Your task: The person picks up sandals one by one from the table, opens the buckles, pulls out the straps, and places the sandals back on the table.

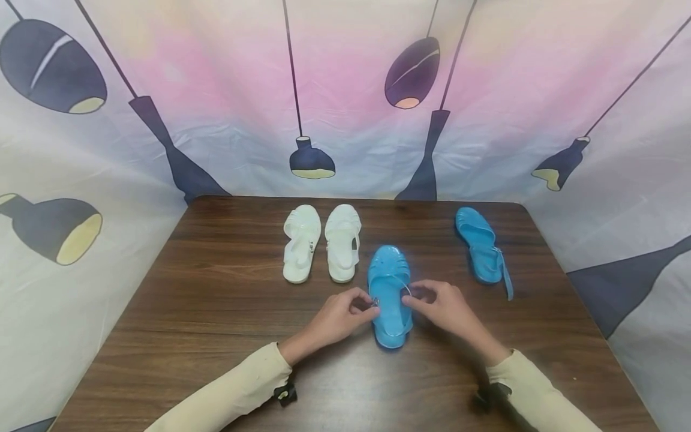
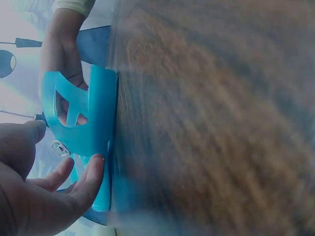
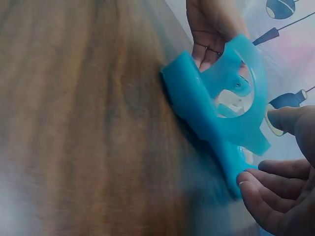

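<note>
A blue jelly sandal stands sole down on the table, toe pointing away. My left hand holds its left side beside a small metal buckle, thumb on the upper edge and fingertips lower on the side. Across from it, my right hand has its bent fingers at the sandal's right side, near a thin loop of strap. In the right wrist view a gap shows between that thumb and the fingers, which touch the sandal low down. Part of the strap is hidden behind these fingers.
Two white sandals stand side by side behind and left of the blue one. Another blue sandal lies at the back right, its strap hanging loose onto the wooden table. A lamp-patterned cloth surrounds the table's back and sides.
</note>
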The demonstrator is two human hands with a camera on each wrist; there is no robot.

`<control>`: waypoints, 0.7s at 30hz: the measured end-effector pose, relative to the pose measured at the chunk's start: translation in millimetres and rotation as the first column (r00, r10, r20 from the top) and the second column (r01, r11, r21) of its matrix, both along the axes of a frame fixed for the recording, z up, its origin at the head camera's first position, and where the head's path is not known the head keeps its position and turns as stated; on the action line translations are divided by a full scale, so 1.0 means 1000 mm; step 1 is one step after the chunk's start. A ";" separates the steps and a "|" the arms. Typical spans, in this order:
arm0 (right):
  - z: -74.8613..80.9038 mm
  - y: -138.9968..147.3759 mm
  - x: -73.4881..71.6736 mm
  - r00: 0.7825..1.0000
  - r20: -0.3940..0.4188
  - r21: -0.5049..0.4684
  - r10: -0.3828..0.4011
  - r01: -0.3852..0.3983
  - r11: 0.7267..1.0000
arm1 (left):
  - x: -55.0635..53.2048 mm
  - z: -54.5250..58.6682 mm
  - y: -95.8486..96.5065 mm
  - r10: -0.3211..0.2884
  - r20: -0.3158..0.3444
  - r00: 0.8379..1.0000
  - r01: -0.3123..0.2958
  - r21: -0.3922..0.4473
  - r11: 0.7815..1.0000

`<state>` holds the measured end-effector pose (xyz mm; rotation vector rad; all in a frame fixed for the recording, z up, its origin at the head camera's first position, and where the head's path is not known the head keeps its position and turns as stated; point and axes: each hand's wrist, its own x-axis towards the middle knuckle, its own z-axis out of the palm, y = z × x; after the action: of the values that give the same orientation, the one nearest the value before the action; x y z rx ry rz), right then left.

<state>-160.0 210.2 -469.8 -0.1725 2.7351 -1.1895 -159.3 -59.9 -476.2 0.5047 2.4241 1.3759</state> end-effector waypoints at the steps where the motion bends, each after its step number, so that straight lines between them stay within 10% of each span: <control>1: -0.001 0.000 0.001 1.000 0.013 0.000 0.000 0.000 1.000 | 0.001 0.000 0.000 -0.009 0.009 1.000 0.009 0.005 1.000; 21: -0.013 -0.005 0.008 0.976 0.199 -0.253 0.088 -0.036 0.967 | -0.003 -0.003 0.010 -0.032 0.074 0.997 0.026 0.081 0.996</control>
<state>-152.2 205.7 -482.7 -0.1510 2.3790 -1.4409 -162.7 -50.1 -478.8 0.4966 2.3012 1.4579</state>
